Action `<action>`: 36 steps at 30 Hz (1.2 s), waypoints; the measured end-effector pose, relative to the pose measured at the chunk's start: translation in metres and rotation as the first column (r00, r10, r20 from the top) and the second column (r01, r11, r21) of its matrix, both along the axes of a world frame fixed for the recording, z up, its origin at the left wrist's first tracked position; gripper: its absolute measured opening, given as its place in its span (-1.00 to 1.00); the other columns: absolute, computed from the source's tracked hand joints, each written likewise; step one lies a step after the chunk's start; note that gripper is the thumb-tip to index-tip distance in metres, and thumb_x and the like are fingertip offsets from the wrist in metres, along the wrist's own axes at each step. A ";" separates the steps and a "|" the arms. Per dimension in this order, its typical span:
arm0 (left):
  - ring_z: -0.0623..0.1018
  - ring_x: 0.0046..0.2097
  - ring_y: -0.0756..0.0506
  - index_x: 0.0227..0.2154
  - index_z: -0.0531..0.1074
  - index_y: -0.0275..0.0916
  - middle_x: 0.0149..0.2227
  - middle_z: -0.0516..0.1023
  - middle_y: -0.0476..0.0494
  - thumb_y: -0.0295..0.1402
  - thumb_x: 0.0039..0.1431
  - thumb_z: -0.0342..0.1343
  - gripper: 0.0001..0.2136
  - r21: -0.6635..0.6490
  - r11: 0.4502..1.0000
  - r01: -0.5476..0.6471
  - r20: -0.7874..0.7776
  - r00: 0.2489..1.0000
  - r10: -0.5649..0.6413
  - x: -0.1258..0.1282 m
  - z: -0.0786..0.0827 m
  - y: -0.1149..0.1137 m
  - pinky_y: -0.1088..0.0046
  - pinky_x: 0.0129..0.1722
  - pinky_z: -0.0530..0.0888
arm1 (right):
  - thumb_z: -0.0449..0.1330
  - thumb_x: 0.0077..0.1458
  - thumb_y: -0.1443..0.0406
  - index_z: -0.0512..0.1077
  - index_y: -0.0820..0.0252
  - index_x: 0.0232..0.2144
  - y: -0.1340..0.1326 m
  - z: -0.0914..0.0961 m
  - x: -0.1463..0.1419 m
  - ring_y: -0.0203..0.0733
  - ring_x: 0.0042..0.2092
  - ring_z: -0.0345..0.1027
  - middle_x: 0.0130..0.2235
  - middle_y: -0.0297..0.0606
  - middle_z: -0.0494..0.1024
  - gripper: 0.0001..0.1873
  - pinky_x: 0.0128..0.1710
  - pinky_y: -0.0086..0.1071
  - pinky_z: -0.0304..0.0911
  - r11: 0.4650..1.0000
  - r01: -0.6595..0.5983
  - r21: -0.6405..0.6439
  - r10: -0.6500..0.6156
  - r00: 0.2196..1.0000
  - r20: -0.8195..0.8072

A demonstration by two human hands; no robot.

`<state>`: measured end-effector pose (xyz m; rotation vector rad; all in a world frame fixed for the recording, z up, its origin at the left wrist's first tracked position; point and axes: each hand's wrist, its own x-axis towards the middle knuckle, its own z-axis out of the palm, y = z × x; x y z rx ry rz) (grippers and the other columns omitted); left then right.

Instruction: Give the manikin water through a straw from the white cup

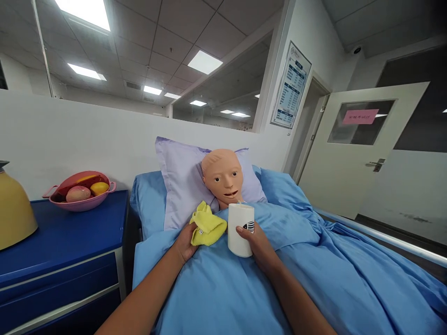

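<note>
My left hand (186,242) is closed on a crumpled yellow cloth (208,227), held over the blue quilt just below the pillow. In my right hand (261,244) is a white mug (240,228) with a dark fish-bone print, upright, my thumb across its front. What the mug contains is hidden. Behind both hands, a training manikin's head (222,177) rests on a lilac pillow (181,181), its mouth slightly parted. Near the mug's rim, something thin and pale shows by the manikin's chin; I cannot tell what it is.
Blue bedding (223,288) covers the bed, with a metal side rail (384,235) on the right. At left stands a blue bedside cabinet (87,232) with a pink fruit basket (84,204) and a yellow thermos jug (16,214). An open door (356,181) is at the right.
</note>
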<state>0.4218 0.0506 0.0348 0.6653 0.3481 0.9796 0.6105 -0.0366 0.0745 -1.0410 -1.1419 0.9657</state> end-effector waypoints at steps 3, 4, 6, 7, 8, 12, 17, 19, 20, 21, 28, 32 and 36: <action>0.62 -0.10 -0.19 0.06 0.36 -0.36 -0.10 0.61 -0.27 -0.41 0.19 0.12 -0.63 0.003 1.000 -0.014 0.000 1.000 0.014 0.000 -0.001 0.000 0.26 0.04 0.51 | 0.40 -0.13 0.02 0.37 0.20 -0.05 0.000 -0.001 0.001 -0.02 -0.24 0.47 -0.17 -0.15 0.58 -0.36 -0.33 -0.27 0.37 1.000 0.009 -0.005 -0.009 1.000 -0.004; 0.61 -0.10 -0.19 0.07 0.35 -0.36 -0.10 0.61 -0.27 -0.41 0.19 0.12 -0.62 0.004 1.000 -0.012 0.008 1.000 0.012 0.000 -0.001 0.000 0.26 0.05 0.50 | 0.40 -0.13 0.02 0.37 0.20 -0.05 -0.001 -0.001 0.001 -0.03 -0.25 0.46 -0.17 -0.15 0.58 -0.36 -0.33 -0.28 0.36 1.000 0.008 -0.003 -0.008 1.000 -0.002; 0.61 -0.08 -0.19 0.09 0.35 -0.34 -0.09 0.61 -0.26 -0.41 0.19 0.12 -0.61 0.001 1.000 0.000 0.025 1.000 0.000 0.000 0.000 0.000 0.25 0.06 0.50 | 0.40 -0.13 0.02 0.37 0.20 -0.07 -0.001 -0.002 0.001 -0.06 -0.27 0.45 -0.20 -0.17 0.58 -0.37 -0.34 -0.29 0.36 1.000 0.002 0.004 -0.002 1.000 0.013; 0.61 -0.07 -0.19 0.09 0.34 -0.34 -0.08 0.61 -0.26 -0.40 0.19 0.13 -0.60 -0.003 1.000 0.004 0.030 1.000 -0.004 0.000 0.000 -0.001 0.25 0.07 0.49 | 0.40 -0.13 0.02 0.38 0.21 -0.08 -0.002 -0.002 0.001 -0.07 -0.28 0.45 -0.21 -0.17 0.58 -0.38 -0.33 -0.28 0.36 1.000 -0.002 0.007 0.002 1.000 0.020; 0.61 -0.07 -0.20 0.10 0.34 -0.34 -0.08 0.61 -0.26 -0.40 0.19 0.13 -0.60 -0.004 1.000 0.009 0.032 0.999 -0.008 0.000 0.000 -0.001 0.25 0.07 0.49 | 0.40 -0.13 0.02 0.38 0.21 -0.09 -0.002 -0.003 0.001 -0.06 -0.27 0.45 -0.21 -0.17 0.58 -0.38 -0.33 -0.28 0.36 1.000 -0.005 0.010 0.004 1.000 0.023; 0.60 -0.04 -0.21 0.11 0.35 -0.34 -0.07 0.60 -0.29 -0.38 0.17 0.18 -0.56 0.029 0.999 0.024 0.029 0.999 -0.024 0.000 -0.002 0.001 0.24 0.08 0.49 | 0.39 -0.10 0.02 0.36 0.21 -0.07 -0.002 -0.003 0.002 -0.02 -0.23 0.46 -0.20 -0.16 0.57 -0.38 -0.32 -0.27 0.36 1.000 -0.009 0.000 0.009 1.000 0.007; 0.58 -0.01 -0.23 0.13 0.33 -0.36 -0.03 0.58 -0.31 -0.38 0.18 0.17 -0.55 0.015 0.999 0.038 0.058 0.998 -0.039 -0.001 -0.005 0.005 0.22 0.11 0.47 | 0.36 -0.04 0.03 0.34 0.19 -0.08 0.000 0.000 0.004 -0.10 -0.23 0.44 -0.12 -0.18 0.55 -0.44 -0.34 -0.35 0.34 0.999 -0.046 0.008 0.046 0.999 0.014; 0.57 0.01 -0.22 0.13 0.33 -0.33 0.01 0.56 -0.29 -0.39 0.19 0.16 -0.56 0.023 0.999 0.039 0.078 0.996 -0.041 0.000 -0.006 0.006 0.23 0.12 0.46 | 0.35 -0.03 0.01 0.34 0.19 -0.04 0.001 0.001 0.004 -0.10 -0.22 0.44 -0.13 -0.19 0.55 -0.41 -0.34 -0.37 0.33 0.998 -0.063 0.018 0.063 0.998 0.019; 0.57 0.01 -0.21 0.13 0.33 -0.32 0.02 0.56 -0.28 -0.39 0.19 0.16 -0.56 0.024 0.999 0.039 0.081 0.996 -0.041 0.000 -0.006 0.006 0.23 0.12 0.46 | 0.35 -0.03 0.01 0.33 0.19 -0.02 0.002 0.002 0.004 -0.11 -0.22 0.44 -0.15 -0.19 0.55 -0.39 -0.34 -0.37 0.33 0.997 -0.074 0.026 0.073 0.997 0.025; 0.57 0.01 -0.21 0.13 0.33 -0.32 0.02 0.56 -0.28 -0.39 0.20 0.16 -0.57 0.025 0.999 0.042 0.080 0.996 -0.044 0.000 -0.006 0.006 0.23 0.12 0.46 | 0.34 -0.03 0.00 0.33 0.19 0.00 0.003 0.002 0.005 -0.12 -0.23 0.43 -0.16 -0.20 0.56 -0.37 -0.34 -0.38 0.33 0.996 -0.084 0.034 0.082 0.996 0.034; 0.59 -0.03 -0.21 0.10 0.34 -0.37 -0.05 0.60 -0.30 -0.40 0.21 0.13 -0.60 0.010 0.999 0.038 0.065 0.997 -0.039 0.000 -0.005 0.006 0.24 0.10 0.46 | 0.31 0.02 0.00 0.32 0.17 0.05 0.010 0.004 0.007 -0.11 -0.21 0.45 -0.15 -0.19 0.56 -0.37 -0.34 -0.38 0.34 0.993 -0.107 0.055 0.103 0.993 0.062; 0.60 -0.04 -0.21 0.10 0.34 -0.38 -0.09 0.61 -0.30 -0.39 0.21 0.12 -0.60 -0.001 0.999 0.050 0.053 0.997 -0.050 0.000 -0.006 0.007 0.24 0.09 0.47 | 0.30 0.05 0.00 0.31 0.15 0.07 0.011 0.004 0.007 -0.06 -0.16 0.47 -0.11 -0.17 0.56 -0.38 -0.31 -0.36 0.36 0.993 -0.097 0.061 0.094 0.994 0.055; 0.60 -0.05 -0.21 0.09 0.35 -0.39 -0.08 0.61 -0.31 -0.40 0.21 0.12 -0.61 -0.017 0.999 0.035 0.042 0.999 -0.035 -0.001 -0.005 0.005 0.24 0.09 0.47 | 0.31 0.02 0.00 0.32 0.15 0.06 0.011 0.004 0.004 -0.04 -0.14 0.47 -0.10 -0.16 0.57 -0.36 -0.33 -0.38 0.35 0.996 -0.065 0.066 0.062 0.997 0.044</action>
